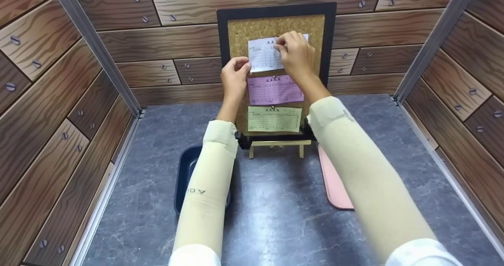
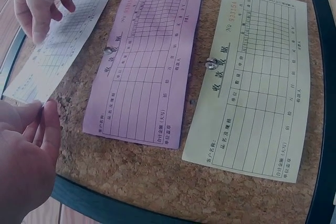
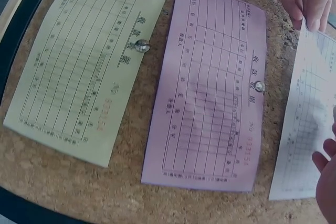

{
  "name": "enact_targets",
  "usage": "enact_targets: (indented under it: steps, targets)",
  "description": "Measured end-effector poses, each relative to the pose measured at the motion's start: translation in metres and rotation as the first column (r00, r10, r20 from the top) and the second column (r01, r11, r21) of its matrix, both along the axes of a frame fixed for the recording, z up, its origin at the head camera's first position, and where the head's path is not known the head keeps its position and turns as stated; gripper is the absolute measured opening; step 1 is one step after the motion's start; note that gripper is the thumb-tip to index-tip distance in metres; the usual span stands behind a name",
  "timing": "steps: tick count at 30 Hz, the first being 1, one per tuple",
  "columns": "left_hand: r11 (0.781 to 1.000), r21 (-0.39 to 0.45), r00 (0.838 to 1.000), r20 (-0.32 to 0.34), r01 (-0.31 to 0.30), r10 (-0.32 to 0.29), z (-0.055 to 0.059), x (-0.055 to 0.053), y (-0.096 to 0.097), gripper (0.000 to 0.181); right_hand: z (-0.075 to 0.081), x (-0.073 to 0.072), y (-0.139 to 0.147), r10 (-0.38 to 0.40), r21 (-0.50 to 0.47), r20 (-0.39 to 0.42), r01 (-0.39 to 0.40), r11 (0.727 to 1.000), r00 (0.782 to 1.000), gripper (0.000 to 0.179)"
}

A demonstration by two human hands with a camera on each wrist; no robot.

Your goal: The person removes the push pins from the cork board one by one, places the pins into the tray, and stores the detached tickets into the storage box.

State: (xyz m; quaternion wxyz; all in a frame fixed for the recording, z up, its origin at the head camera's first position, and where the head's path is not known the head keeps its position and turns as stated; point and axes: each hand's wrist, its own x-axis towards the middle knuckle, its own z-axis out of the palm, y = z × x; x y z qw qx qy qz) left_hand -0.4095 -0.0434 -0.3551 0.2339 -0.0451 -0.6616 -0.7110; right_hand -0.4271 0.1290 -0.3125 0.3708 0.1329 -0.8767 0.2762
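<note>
A white receipt slip (image 1: 262, 57) lies against the upper part of a black-framed corkboard (image 1: 240, 29). My left hand (image 1: 235, 77) pinches the slip's left edge near the lower corner, between thumb and fingers. At the top middle of the slip, my right hand (image 1: 299, 55) has its thumb and index fingertip together over the paper; whatever small thing they pinch is hidden. Below hang a purple slip (image 1: 273, 91) and a green slip (image 1: 271, 120). A clear pushpin (image 2: 108, 50) holds the purple one at its top edge, and another pushpin (image 2: 211, 64) holds the green one.
A small wooden easel (image 1: 281, 143) stands at the board's foot on the grey tabletop (image 1: 271, 218). Under the left forearm sits a dark blue tray (image 1: 183, 167); a pink tray (image 1: 334, 191) is partly covered by the right forearm. Wood-patterned walls (image 1: 165, 41) enclose the table.
</note>
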Motion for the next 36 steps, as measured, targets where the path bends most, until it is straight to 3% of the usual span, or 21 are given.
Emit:
enact_targets:
  steps: [3,6,13,18,22,27,33,36]
  targets:
    - [1.0,0.018,1.0,-0.011,0.02,-0.019,0.001,0.003,-0.002,0.012,0.0,0.009,0.005,0.073,-0.081,-0.013,-0.073,0.994,0.997,0.019]
    - [0.998,0.045,0.999,-0.017,0.039,-0.039,0.001,0.007,-0.005,0.012,-0.002,0.021,0.011,0.166,-0.187,-0.064,-0.175,0.967,0.984,0.016]
    - [0.99,0.107,0.996,-0.033,0.088,-0.084,-0.001,0.018,-0.013,0.013,-0.012,0.048,0.026,0.344,-0.322,-0.222,-0.402,0.858,0.912,0.011]
    - [0.989,0.117,0.996,-0.037,0.091,-0.087,-0.003,0.029,-0.019,0.013,-0.02,0.062,0.035,0.386,-0.324,-0.276,-0.463,0.825,0.88,0.013]
    - [0.985,0.141,0.995,-0.032,0.097,-0.093,-0.005,0.038,-0.022,0.014,-0.025,0.071,0.039,0.383,-0.35,-0.288,-0.469,0.811,0.878,0.016]
    - [0.982,0.164,0.995,-0.034,0.093,-0.089,-0.011,0.052,-0.03,0.014,-0.032,0.087,0.046,0.362,-0.413,-0.263,-0.444,0.795,0.894,0.017]
    - [0.978,0.193,0.997,-0.024,0.079,-0.076,-0.027,0.069,-0.04,0.013,-0.049,0.106,0.062,0.359,-0.49,-0.236,-0.43,0.758,0.903,0.015]
    - [0.971,0.228,0.998,-0.006,0.07,-0.07,-0.038,0.078,-0.047,0.013,-0.063,0.116,0.072,0.357,-0.503,-0.215,-0.417,0.758,0.909,0.015]
